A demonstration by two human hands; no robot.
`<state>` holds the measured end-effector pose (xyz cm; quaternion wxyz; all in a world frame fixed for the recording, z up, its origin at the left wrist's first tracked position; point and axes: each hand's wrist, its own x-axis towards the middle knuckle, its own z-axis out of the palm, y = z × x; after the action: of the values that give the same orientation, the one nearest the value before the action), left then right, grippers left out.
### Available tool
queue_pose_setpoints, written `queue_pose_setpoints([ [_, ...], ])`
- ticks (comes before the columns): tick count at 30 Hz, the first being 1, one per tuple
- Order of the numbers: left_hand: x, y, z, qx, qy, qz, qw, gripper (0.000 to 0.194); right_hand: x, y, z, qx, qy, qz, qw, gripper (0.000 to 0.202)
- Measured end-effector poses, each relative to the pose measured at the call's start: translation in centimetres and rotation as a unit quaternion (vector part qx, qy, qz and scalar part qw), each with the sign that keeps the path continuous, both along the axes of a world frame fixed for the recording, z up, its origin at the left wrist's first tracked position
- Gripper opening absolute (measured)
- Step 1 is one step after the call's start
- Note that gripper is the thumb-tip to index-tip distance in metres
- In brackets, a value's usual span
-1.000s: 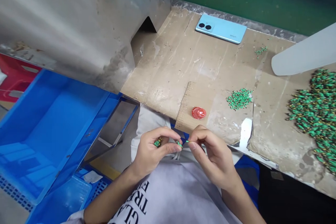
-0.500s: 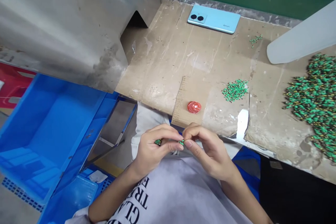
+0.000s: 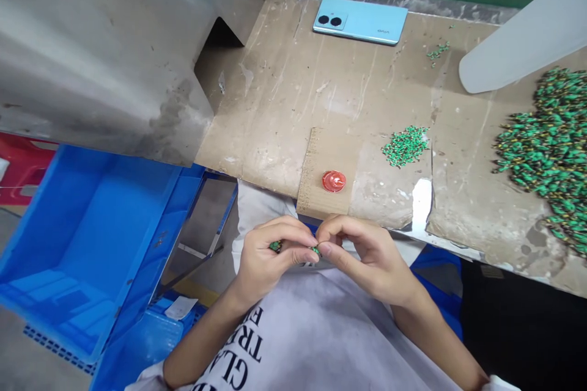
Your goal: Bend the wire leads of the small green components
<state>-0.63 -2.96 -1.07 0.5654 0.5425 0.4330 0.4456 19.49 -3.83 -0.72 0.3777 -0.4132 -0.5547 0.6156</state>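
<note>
My left hand pinches a small green piece between thumb and forefinger, just off the table's front edge. More of the same green and dark pieces show inside its curled fingers. My right hand meets it from the other side, thumb and forefinger pressed together at the end of that piece. Whatever those right fingertips grip is too small to make out. Beyond the hands, a small red dish sits on a cardboard piece. To its right lies a little heap of tiny green parts.
A large pile of green and dark pieces covers the table's right side, near a white tube. A light-blue phone lies at the back. Left are a metal housing and a blue crate.
The view has shifted slightly, so the table things appear a bit higher and mostly farther left. Both hands stay together with nearly the same pinch.
</note>
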Motion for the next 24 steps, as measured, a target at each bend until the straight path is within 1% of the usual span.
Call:
queue_pose_setpoints([
  [11,-0.07,0.29,-0.14,0.008,-0.014,-0.015,1.0,0.011,0.15,0.22,0.31,-0.032,0.006,0.003,0.999,0.023],
  [14,-0.1,0.31,-0.16,0.01,-0.018,-0.014,1.0,0.011,0.16,0.18,0.39,-0.029,0.002,0.004,1.0,0.023],
  [18,-0.03,0.28,-0.18,-0.01,-0.034,-0.004,0.999,0.015,0.08,0.01,0.39,0.014,-0.015,-0.006,1.0,0.016],
  [24,-0.02,0.08,-0.48,-0.05,-0.058,-0.003,0.997,0.023,-0.11,-0.14,0.26,0.121,-0.028,-0.018,0.992,0.008],
])
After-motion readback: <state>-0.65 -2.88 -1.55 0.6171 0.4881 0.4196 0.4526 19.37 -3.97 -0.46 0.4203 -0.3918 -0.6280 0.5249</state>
